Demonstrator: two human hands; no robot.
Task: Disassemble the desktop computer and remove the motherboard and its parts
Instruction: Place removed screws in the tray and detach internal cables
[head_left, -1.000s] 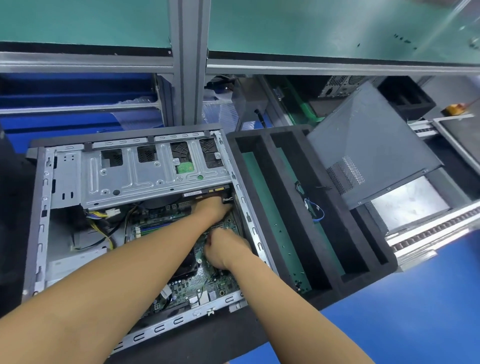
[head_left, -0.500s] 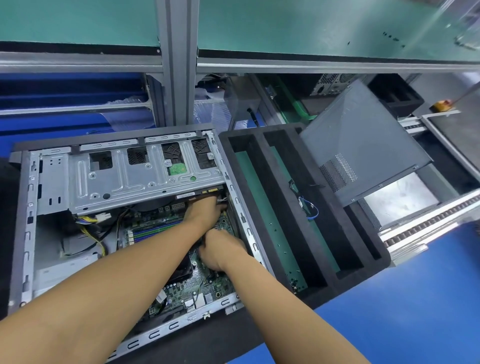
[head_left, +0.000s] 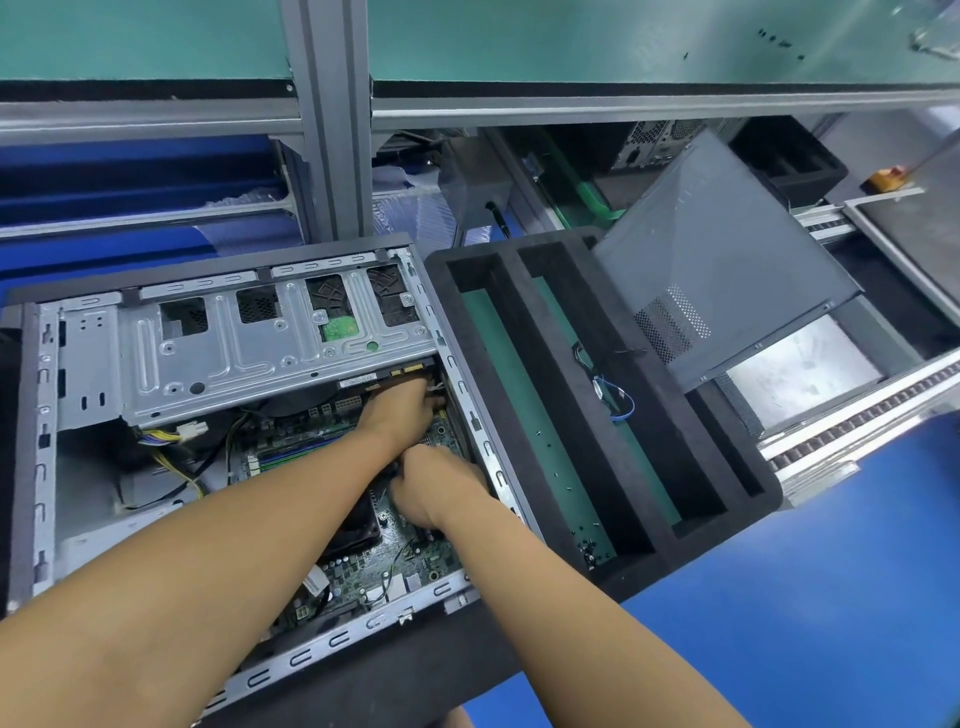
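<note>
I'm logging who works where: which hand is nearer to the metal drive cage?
Left. The left hand is just under the lower right corner of the drive cage; the right hand sits closer to the person, over the motherboard.

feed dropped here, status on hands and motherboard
Grips hidden: left hand under drive cage edge, right hand curled low on motherboard. The motherboard still in case. The drive cage overhangs the work spot.

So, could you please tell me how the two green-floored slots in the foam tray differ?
The left slot holds small screws; the right slot holds a blue and white cable. The left slot lies next to the computer case, the right slot nearer the grey panel. Both are long with green floors.
</note>
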